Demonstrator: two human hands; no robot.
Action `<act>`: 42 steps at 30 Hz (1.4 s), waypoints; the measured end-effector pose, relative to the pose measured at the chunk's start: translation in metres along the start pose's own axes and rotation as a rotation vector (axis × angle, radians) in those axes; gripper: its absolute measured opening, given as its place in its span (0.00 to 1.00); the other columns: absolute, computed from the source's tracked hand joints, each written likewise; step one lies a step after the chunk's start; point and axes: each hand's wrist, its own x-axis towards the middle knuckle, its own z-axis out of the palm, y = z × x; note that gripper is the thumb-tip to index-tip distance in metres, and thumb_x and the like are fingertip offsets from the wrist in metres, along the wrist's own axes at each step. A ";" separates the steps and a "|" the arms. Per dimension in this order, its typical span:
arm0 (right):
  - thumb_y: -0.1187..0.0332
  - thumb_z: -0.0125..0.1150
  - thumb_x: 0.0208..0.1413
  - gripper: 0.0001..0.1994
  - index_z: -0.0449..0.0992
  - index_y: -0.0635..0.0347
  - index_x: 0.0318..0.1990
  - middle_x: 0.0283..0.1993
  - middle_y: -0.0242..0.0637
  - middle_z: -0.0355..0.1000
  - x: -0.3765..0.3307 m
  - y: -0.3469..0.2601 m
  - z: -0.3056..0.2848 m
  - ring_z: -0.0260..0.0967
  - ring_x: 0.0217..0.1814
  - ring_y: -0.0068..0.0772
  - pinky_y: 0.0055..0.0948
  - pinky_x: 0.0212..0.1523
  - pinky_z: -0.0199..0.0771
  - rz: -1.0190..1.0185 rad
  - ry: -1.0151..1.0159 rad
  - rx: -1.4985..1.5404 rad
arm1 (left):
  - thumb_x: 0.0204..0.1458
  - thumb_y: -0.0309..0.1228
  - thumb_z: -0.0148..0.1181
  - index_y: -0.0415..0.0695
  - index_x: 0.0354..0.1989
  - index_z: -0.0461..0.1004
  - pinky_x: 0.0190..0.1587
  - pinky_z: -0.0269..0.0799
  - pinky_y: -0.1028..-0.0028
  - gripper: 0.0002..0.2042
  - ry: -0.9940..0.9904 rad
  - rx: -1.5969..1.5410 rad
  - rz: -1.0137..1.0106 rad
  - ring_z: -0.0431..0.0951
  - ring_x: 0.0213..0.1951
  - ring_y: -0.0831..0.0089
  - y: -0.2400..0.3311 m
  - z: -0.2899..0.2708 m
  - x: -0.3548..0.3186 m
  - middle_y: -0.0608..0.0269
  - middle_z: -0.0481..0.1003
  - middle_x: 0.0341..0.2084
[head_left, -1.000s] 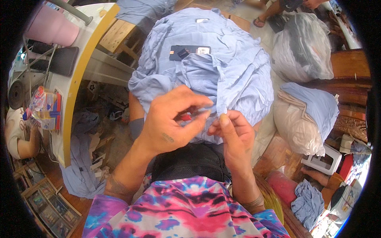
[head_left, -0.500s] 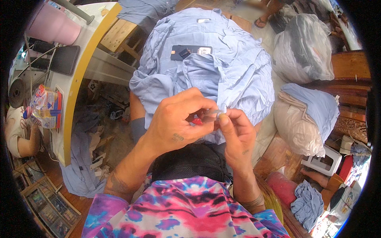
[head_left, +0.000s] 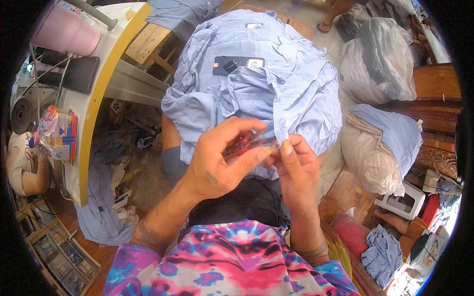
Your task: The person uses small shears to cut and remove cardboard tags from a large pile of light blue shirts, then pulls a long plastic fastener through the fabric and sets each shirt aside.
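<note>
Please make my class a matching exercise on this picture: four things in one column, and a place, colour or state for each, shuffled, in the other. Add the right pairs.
Column one
1. Left hand
2. Dark flat device
3. Right hand
4. Stool

Column two
A. White, toward the right side of the picture
B. Pinching an edge of the light blue cloth
C. Curled around a small item with red on it
D. Lying on the tabletop with the yellow edge

Right pairs: 1-C, 2-D, 3-B, 4-A
</note>
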 end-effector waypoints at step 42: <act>0.58 0.56 0.73 0.12 0.75 0.57 0.48 0.41 0.30 0.75 -0.004 0.053 -0.005 0.72 0.41 0.23 0.29 0.47 0.77 0.355 -0.008 0.492 | 0.72 0.53 0.46 0.43 0.58 0.70 0.15 0.53 0.82 0.24 -0.141 -0.953 -0.668 0.58 0.15 0.87 -0.006 0.016 -0.072 0.73 0.65 0.26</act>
